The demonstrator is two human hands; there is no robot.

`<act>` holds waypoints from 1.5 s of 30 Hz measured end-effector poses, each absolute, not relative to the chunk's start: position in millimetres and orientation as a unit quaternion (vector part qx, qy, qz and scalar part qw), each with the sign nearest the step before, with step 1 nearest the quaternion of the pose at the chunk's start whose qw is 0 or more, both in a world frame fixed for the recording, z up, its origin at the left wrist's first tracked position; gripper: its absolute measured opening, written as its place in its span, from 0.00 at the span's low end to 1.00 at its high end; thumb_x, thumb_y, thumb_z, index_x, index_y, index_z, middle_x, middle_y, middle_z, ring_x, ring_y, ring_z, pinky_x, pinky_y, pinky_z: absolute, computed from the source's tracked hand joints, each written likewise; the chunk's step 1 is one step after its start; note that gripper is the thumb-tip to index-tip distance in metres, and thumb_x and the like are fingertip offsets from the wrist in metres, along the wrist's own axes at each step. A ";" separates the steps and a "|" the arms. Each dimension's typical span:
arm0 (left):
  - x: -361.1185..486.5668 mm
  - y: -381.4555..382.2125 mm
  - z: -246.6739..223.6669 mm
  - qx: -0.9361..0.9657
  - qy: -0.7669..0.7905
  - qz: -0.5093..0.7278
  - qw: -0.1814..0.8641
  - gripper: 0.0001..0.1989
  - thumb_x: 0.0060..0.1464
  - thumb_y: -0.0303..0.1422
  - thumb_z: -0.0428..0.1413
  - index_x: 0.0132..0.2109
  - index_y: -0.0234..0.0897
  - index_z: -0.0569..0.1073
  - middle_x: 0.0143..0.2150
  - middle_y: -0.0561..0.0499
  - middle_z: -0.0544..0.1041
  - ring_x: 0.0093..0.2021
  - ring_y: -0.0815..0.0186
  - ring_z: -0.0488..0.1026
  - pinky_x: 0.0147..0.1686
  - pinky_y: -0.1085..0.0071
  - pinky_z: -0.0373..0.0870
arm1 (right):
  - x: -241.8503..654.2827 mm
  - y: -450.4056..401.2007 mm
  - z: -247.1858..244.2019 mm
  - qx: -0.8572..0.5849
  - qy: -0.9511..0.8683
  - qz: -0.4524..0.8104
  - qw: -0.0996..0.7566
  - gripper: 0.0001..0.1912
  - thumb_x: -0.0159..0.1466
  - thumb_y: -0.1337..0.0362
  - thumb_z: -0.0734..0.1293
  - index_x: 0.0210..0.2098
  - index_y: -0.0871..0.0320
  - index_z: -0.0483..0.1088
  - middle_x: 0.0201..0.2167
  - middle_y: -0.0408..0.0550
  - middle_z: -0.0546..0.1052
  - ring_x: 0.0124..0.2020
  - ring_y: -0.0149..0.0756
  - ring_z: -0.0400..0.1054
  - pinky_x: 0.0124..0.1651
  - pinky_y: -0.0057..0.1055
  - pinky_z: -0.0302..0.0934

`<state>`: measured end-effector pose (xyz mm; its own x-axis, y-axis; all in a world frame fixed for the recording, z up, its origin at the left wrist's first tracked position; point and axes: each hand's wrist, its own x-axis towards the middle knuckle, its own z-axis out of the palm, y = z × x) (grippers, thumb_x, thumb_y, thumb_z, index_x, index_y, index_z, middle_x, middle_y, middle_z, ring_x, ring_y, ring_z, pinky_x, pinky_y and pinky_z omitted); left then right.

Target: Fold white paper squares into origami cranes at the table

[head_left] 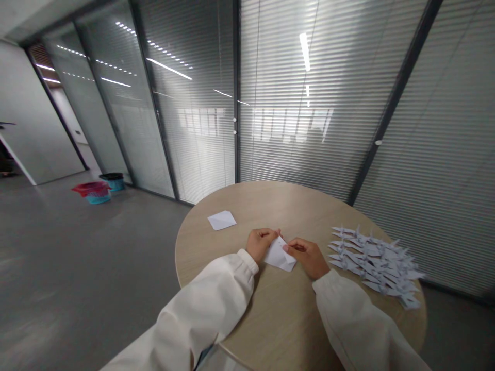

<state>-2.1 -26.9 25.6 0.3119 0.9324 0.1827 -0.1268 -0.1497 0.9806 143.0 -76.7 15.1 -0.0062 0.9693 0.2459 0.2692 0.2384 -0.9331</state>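
Observation:
A small white sheet of paper (279,257) with a folded flap at its right lies between my hands over the round table. My left hand (262,244) pinches its upper left corner between thumb and fingers. On the right edge, my right hand (307,255) is closed with thumb and forefinger on the fold. Several folded white paper cranes (377,265) stand in close rows to the right of my right hand. A stack of white paper squares (221,220) lies to the left, beyond my left hand.
The round wooden table (240,206) stands close to a glass partition with blinds (309,129). On the grey floor at the left are a blue bin with a red liner (95,193) and another blue bin with a black liner (113,180).

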 end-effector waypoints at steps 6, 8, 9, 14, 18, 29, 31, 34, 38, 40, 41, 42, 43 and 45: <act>-1.0 -24.6 23.7 0.593 0.341 0.453 0.571 0.21 0.39 0.46 0.56 0.25 0.28 0.73 0.17 0.53 0.67 0.16 0.76 0.59 0.16 0.78 0.53 | 145.7 -75.1 14.7 -0.502 -0.603 0.368 0.500 0.15 0.49 0.54 0.65 0.24 0.62 0.70 0.22 0.44 0.73 0.24 0.31 0.66 0.25 0.24 0.57; -0.1 -23.8 22.8 0.601 0.337 0.435 0.580 0.20 0.36 0.46 0.58 0.26 0.28 0.73 0.17 0.53 0.68 0.16 0.75 0.59 0.16 0.78 0.53 | 146.5 -74.3 14.4 -0.502 -0.597 0.374 0.502 0.14 0.49 0.54 0.65 0.24 0.61 0.70 0.22 0.44 0.74 0.24 0.31 0.66 0.25 0.24 0.57; 0.3 -23.6 22.3 0.603 0.334 0.426 0.586 0.20 0.34 0.45 0.59 0.26 0.28 0.73 0.18 0.53 0.68 0.17 0.75 0.60 0.17 0.79 0.53 | 146.6 -73.9 14.3 -0.504 -0.593 0.376 0.502 0.14 0.49 0.54 0.65 0.25 0.61 0.70 0.22 0.44 0.74 0.24 0.31 0.66 0.25 0.24 0.57; 1.2 -24.4 20.9 0.600 0.332 0.412 0.600 0.20 0.30 0.45 0.60 0.25 0.29 0.72 0.18 0.53 0.69 0.17 0.74 0.61 0.17 0.78 0.54 | 146.6 -72.6 13.1 -0.512 -0.594 0.375 0.494 0.16 0.48 0.53 0.66 0.25 0.61 0.71 0.23 0.46 0.75 0.25 0.33 0.67 0.26 0.25 0.59; 0.8 -27.0 23.5 0.611 0.343 0.423 0.574 0.19 0.32 0.44 0.60 0.23 0.29 0.72 0.17 0.53 0.68 0.16 0.75 0.60 0.16 0.79 0.53 | 147.3 -71.1 11.2 -0.513 -0.597 0.379 0.488 0.17 0.48 0.53 0.66 0.27 0.62 0.72 0.25 0.47 0.76 0.26 0.34 0.68 0.28 0.27 0.60; 0.5 -28.6 24.3 0.660 0.349 0.423 0.514 0.19 0.35 0.45 0.58 0.22 0.30 0.71 0.16 0.55 0.65 0.16 0.76 0.58 0.16 0.79 0.50 | 148.8 -71.8 11.9 -0.519 -0.592 0.379 0.486 0.17 0.46 0.53 0.67 0.25 0.61 0.73 0.23 0.47 0.76 0.24 0.36 0.69 0.26 0.28 0.60; 0.7 -28.0 23.7 0.655 0.347 0.424 0.521 0.19 0.35 0.46 0.57 0.22 0.30 0.71 0.16 0.55 0.64 0.16 0.76 0.57 0.15 0.79 0.49 | 149.6 -72.1 12.6 -0.532 -0.594 0.366 0.479 0.17 0.47 0.52 0.66 0.25 0.61 0.73 0.23 0.47 0.76 0.25 0.36 0.68 0.26 0.28 0.60; 0.6 -26.2 23.0 0.652 0.348 0.432 0.517 0.20 0.35 0.46 0.57 0.23 0.30 0.71 0.16 0.55 0.64 0.16 0.76 0.57 0.15 0.78 0.49 | 151.9 -72.6 14.4 -0.546 -0.610 0.338 0.464 0.18 0.49 0.52 0.65 0.25 0.62 0.74 0.22 0.46 0.76 0.26 0.36 0.68 0.28 0.27 0.59; 0.5 -22.3 21.1 0.646 0.346 0.441 0.518 0.20 0.35 0.46 0.57 0.24 0.29 0.71 0.18 0.54 0.66 0.18 0.75 0.60 0.17 0.78 0.52 | 154.3 -72.9 16.6 -0.545 -0.630 0.332 0.442 0.18 0.51 0.52 0.63 0.26 0.62 0.74 0.22 0.44 0.75 0.27 0.36 0.67 0.29 0.27 0.57; 0.6 -20.8 20.0 0.642 0.347 0.447 0.517 0.20 0.35 0.45 0.57 0.25 0.29 0.71 0.18 0.54 0.66 0.18 0.75 0.60 0.17 0.78 0.52 | 154.6 -72.7 16.7 -0.547 -0.630 0.337 0.436 0.18 0.51 0.52 0.63 0.26 0.61 0.74 0.21 0.43 0.74 0.26 0.36 0.67 0.28 0.27 0.57; 0.6 -20.4 19.7 0.640 0.348 0.450 0.516 0.19 0.35 0.45 0.57 0.25 0.29 0.71 0.18 0.53 0.67 0.18 0.75 0.60 0.17 0.78 0.52 | 154.7 -72.5 16.4 -0.546 -0.630 0.343 0.433 0.18 0.51 0.52 0.63 0.26 0.61 0.74 0.21 0.42 0.74 0.26 0.35 0.67 0.28 0.27 0.57; 0.6 -20.2 19.6 0.639 0.348 0.453 0.515 0.20 0.35 0.45 0.57 0.25 0.29 0.71 0.18 0.53 0.67 0.18 0.75 0.60 0.17 0.78 0.53 | 154.7 -72.3 16.0 -0.544 -0.631 0.347 0.431 0.18 0.51 0.53 0.63 0.26 0.62 0.74 0.21 0.42 0.74 0.26 0.35 0.66 0.28 0.27 0.57; 0.6 -20.2 19.7 0.639 0.349 0.455 0.513 0.20 0.35 0.45 0.58 0.25 0.29 0.72 0.19 0.53 0.67 0.18 0.75 0.60 0.17 0.78 0.53 | 154.7 -72.0 15.6 -0.541 -0.632 0.350 0.429 0.18 0.51 0.53 0.63 0.26 0.62 0.74 0.21 0.43 0.74 0.26 0.35 0.66 0.28 0.27 0.57; 0.4 -20.7 20.4 0.640 0.347 0.457 0.510 0.20 0.35 0.45 0.57 0.25 0.29 0.72 0.19 0.53 0.67 0.18 0.75 0.60 0.17 0.78 0.53 | 154.6 -71.7 14.8 -0.541 -0.638 0.344 0.427 0.17 0.51 0.53 0.63 0.26 0.62 0.74 0.21 0.43 0.74 0.26 0.35 0.66 0.28 0.27 0.57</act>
